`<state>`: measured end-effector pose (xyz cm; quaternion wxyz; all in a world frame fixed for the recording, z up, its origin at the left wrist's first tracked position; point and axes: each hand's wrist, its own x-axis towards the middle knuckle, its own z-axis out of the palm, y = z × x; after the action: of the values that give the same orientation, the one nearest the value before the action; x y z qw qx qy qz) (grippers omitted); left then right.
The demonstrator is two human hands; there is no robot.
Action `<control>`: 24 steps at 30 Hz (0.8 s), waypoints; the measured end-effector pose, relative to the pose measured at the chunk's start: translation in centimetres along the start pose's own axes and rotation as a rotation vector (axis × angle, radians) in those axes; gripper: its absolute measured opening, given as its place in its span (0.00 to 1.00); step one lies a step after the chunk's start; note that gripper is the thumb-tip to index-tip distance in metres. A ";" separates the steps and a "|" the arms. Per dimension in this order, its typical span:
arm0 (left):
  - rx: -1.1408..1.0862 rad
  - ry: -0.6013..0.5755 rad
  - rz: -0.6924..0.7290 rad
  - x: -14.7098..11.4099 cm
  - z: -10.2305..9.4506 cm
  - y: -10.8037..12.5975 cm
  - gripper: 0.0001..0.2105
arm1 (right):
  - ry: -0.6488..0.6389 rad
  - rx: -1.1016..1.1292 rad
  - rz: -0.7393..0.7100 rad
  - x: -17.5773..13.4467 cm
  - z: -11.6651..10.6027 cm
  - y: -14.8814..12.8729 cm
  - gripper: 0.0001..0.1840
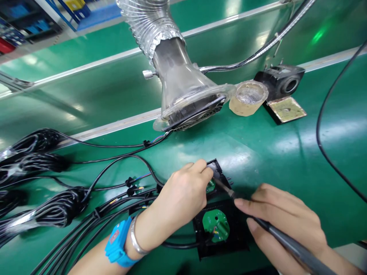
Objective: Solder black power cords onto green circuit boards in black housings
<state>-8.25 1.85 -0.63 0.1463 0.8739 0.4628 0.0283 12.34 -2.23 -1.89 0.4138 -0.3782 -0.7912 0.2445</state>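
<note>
My right hand (282, 219) grips a soldering iron (282, 238) by its dark handle. The iron points up and left, and its tip end reaches the fingers of my left hand (187, 189). Those left fingers are pinched together over a black housing (215, 169); what they hold is hidden. Part of a green circuit board (211, 186) shows in that housing beside the fingertips. Nearer to me lies a second black housing (206, 250) with a round green circuit board (212, 221) in it, small coloured wires on the board and a black cable at its left side.
A fume extractor hood (183, 82) on a foil duct (149, 19) hangs above the green bench. Bundled black cables (54, 208) fill the left side. At the back right stand a round tub (249, 97) and a soldering iron stand (282, 82). A loose black cord (322, 141) curves on the right.
</note>
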 end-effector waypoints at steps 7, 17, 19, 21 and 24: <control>0.019 -0.019 -0.005 0.1 0.0 0.0 0.08 | -0.047 -0.138 -0.061 -1.1 -0.7 -0.3 0.14; 0.029 -0.016 -0.002 0.1 0.0 0.0 0.08 | 0.072 -0.031 0.003 -0.2 -0.8 -0.4 0.13; 0.029 -0.015 0.000 0.1 0.0 0.0 0.09 | 0.090 -0.039 0.003 -0.1 -0.8 -0.4 0.13; 0.033 -0.012 -0.002 0.2 0.0 0.0 0.09 | 0.090 -0.063 -0.003 -0.4 -1.0 -0.3 0.13; 0.036 0.000 0.002 0.0 0.0 0.2 0.07 | 0.083 -0.137 0.017 -1.6 -1.6 0.4 0.13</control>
<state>-8.08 1.77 -0.57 0.1306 0.8769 0.4621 0.0199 14.42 -3.17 -2.06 0.4173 -0.4220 -0.7851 0.1772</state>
